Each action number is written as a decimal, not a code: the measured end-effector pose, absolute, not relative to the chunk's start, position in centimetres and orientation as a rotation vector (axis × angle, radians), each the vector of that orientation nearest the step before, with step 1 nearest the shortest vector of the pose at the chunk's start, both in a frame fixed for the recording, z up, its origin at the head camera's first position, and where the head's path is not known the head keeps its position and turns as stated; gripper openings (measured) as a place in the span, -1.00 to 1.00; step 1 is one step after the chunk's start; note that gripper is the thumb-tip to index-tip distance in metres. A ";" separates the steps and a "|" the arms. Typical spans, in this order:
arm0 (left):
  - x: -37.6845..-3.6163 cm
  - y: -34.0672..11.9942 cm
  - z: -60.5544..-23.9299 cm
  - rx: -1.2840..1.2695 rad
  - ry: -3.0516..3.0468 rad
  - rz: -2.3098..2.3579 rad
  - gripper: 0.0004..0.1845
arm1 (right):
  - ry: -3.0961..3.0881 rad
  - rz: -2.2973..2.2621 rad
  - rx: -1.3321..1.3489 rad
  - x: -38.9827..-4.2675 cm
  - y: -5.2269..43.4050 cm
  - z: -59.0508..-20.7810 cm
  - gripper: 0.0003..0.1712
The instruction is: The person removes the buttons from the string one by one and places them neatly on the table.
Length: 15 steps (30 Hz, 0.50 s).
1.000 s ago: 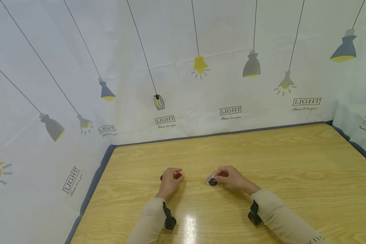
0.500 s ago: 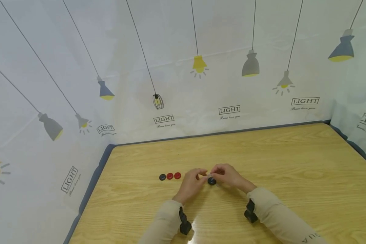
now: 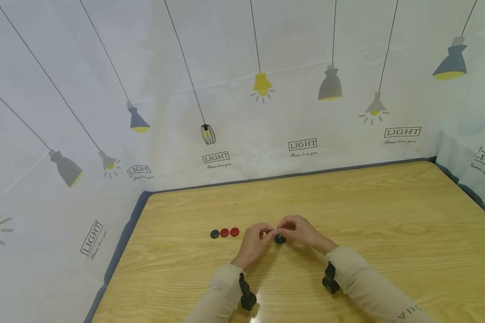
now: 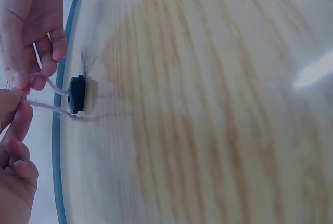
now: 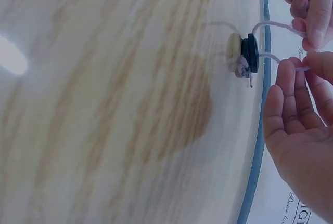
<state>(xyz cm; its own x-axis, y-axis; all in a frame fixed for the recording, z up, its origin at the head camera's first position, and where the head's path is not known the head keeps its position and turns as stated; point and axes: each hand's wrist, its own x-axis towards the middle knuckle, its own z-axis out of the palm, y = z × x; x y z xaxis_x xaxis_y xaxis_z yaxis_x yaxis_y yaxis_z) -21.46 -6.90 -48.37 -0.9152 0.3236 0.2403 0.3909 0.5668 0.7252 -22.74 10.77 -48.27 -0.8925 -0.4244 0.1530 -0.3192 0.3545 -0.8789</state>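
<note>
A black button sits on the wooden table, stacked against a cream button in the right wrist view. A pale pink thread runs from the black button up to both hands. My left hand pinches one strand just left of the button. My right hand pinches the other strand right above it. The two hands' fingertips nearly touch each other.
A row of three small buttons lies to the left of the hands: one black button and two red buttons. Lamp-patterned sheets wall the table at the back and sides. A dark strap sits on each sleeve.
My left hand left the row of buttons, moved right to the black button and took hold of the thread beside my right hand. The three buttons now lie uncovered.
</note>
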 end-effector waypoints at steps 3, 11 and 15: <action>-21.4 -6.9 -48.1 -0.590 -2.688 -1.295 -0.86 | 2.487 -1.571 -0.708 -22.8 10.9 -48.4 -0.92; -21.2 -7.0 -47.7 -0.583 -2.641 -1.290 -0.87 | 2.463 -1.510 -0.744 -22.8 10.7 -48.6 -0.89; -21.2 -7.2 -47.7 -0.587 -2.647 -1.294 -0.87 | 2.499 -1.480 -0.781 -22.8 10.5 -48.7 -0.92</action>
